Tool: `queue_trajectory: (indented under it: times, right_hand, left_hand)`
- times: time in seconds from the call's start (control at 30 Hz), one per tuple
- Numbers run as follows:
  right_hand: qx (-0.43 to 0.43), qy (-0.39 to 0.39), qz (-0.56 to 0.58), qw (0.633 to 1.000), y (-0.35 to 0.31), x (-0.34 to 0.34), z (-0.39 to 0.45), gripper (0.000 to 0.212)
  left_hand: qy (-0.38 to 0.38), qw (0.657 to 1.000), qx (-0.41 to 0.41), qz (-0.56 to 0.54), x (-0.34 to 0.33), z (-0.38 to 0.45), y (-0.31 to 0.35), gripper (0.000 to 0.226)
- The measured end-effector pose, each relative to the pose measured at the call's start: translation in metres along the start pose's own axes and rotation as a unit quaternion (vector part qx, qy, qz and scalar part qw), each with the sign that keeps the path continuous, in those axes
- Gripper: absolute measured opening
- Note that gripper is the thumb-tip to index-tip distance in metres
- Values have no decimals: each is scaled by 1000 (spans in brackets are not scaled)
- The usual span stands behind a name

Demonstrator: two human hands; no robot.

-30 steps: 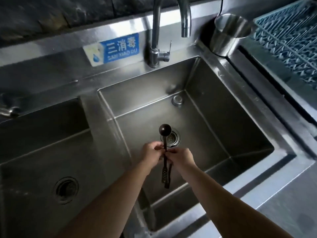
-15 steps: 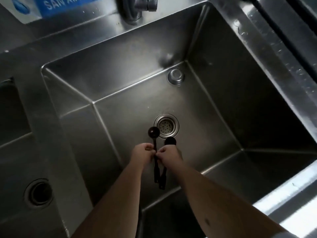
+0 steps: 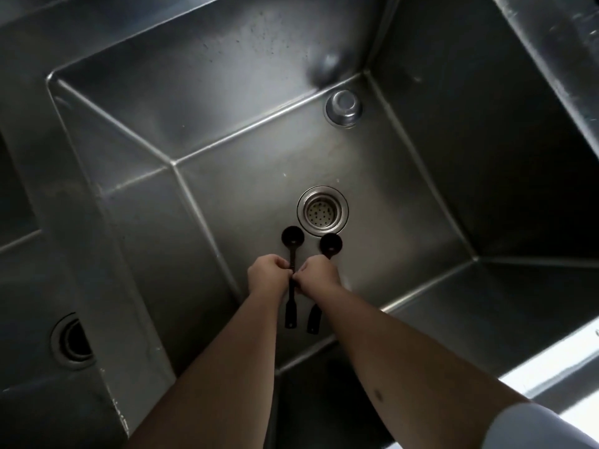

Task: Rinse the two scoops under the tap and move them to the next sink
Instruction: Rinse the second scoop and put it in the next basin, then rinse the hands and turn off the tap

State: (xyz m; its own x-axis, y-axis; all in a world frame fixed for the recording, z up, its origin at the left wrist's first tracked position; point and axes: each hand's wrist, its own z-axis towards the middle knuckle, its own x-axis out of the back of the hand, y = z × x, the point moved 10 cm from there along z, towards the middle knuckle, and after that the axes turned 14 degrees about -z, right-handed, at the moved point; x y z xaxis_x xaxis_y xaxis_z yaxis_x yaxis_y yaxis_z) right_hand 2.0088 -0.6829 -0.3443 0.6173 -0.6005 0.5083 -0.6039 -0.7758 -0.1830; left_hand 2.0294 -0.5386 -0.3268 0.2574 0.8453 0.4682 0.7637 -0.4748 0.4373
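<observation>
A: Where are the scoops relative to the round perforated steel drain strainer (image 3: 322, 211)?

B: Both hang just on your side of it, over the floor of the deep stainless steel sink basin (image 3: 227, 131). The left black plastic long-handled scoop (image 3: 291, 254) has its bowl just left of the strainer rim; the right black plastic long-handled scoop (image 3: 330, 245) has its bowl touching the rim's near edge in this view, though I judge it sits above it, not on it.

A: Grip?

B: Your left hand (image 3: 266, 276) is closed round the first scoop's handle mid-length. Your right hand (image 3: 316, 274) is closed round the second one just below the bowl. Knuckles nearly meet between the two handles.

A: Which way do they lie?

B: Long axes run toward the strainer and back to you, roughly parallel. Bowls at the strainer end, open faces up. Handle tails stick out below your fists.

A: Handling?

B: Light, stiff, thin, by the look. Likely slick once wet, so pinch the flat handle faces, mid-handle, not the tail. No water visible and the tap is out of frame; rinse seems not yet begun. The second sink, with its dark drain hole (image 3: 72, 341), lies left of the strainer, past the divider.
</observation>
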Motion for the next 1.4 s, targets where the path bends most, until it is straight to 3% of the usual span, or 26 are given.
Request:
queue_trajectory:
  times: [0.2,0.4,0.53,0.57,0.63,0.7,0.93,1.13,1.27,1.4]
  right_hand:
    - [42,-21,-80,996,-13,19,-29,22]
    - [117,48,-98,987,-48,68,-93,20]
    - [138,80,-62,985,-76,86,-148,24]
    - [146,86,-58,984,-85,88,-163,34]
    - [158,102,-68,980,-103,89,-193,76]
    - [176,117,-87,974,-124,85,-222,90]
    - [287,159,-143,934,-216,32,-306,78]
    - [367,176,-238,882,-304,-35,-360,75]
    - [391,209,-301,844,-353,-69,-387,77]
    - [382,208,-318,842,-392,-95,-397,68]
  left_hand:
    - [-28,997,-14,68,11,-18,20,29]
    - [-7,959,-203,200,56,-78,92,37]
    - [35,920,-339,194,112,-134,122,34]
    - [51,910,-370,183,128,-149,125,34]
    - [65,893,-422,144,160,-176,126,36]
    - [72,884,-449,104,191,-199,119,35]
    - [146,890,-424,82,323,-234,39,32]
    - [181,923,-326,97,421,-230,-47,47]
    - [199,915,-318,149,464,-226,-77,56]
    - [193,918,-306,161,493,-216,-97,66]
